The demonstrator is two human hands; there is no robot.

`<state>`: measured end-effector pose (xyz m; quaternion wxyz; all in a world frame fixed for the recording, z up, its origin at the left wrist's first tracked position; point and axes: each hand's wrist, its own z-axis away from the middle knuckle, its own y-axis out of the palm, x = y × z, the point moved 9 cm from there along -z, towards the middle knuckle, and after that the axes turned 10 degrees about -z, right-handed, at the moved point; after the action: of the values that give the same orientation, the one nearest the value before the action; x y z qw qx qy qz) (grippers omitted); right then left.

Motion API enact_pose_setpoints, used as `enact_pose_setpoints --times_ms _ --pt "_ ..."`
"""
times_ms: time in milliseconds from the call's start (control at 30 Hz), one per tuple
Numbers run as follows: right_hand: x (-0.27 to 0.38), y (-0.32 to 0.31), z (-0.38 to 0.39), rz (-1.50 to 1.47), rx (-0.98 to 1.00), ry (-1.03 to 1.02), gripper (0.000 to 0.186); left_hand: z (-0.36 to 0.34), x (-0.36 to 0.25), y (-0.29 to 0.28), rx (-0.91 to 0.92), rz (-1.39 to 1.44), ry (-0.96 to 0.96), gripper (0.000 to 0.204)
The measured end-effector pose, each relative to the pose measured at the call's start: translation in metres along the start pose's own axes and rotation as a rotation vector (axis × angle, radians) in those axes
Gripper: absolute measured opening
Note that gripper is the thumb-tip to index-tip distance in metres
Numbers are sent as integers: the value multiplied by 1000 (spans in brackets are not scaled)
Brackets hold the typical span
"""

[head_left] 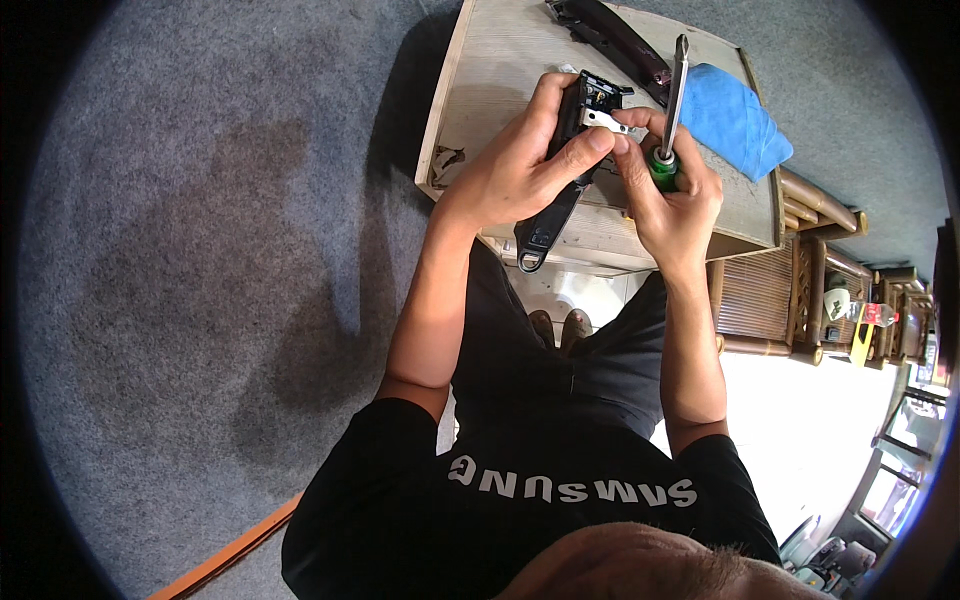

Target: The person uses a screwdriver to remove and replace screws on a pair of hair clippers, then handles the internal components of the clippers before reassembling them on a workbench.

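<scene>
My left hand (505,170) is wrapped round a black hair clipper (548,228), whose hanging loop points toward me. At the clipper's far end the head stands exposed, with a white piece (602,120) on it. My left thumb presses near that piece. In my right hand (680,210) a screwdriver (675,105) with a green handle is tucked between the fingers, its metal tip pointing away from me. The right thumb and index finger meet at the edge of the white piece. Whether they pinch something small there is hidden.
Below my hands stands a small wooden table (480,75) with a raised rim. On it lie a dark, glossy clipper-shaped body (615,45) and a folded blue cloth (735,120). Bamboo furniture (755,295) is at the right. A grey textured surface (200,250) fills the left.
</scene>
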<state>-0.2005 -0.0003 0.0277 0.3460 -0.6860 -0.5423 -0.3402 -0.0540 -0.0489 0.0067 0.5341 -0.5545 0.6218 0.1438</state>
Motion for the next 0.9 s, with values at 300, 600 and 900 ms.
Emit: enact_pose_setpoints --times_ms 300,600,900 --pt "2 0 0 12 -5 -30 25 0 -6 -3 -2 -28 21 56" --pt "1 1 -1 3 -18 -35 24 0 -4 0 9 38 12 57" --pt "-8 2 -4 -13 -50 -45 23 0 -7 -2 -26 28 25 52"
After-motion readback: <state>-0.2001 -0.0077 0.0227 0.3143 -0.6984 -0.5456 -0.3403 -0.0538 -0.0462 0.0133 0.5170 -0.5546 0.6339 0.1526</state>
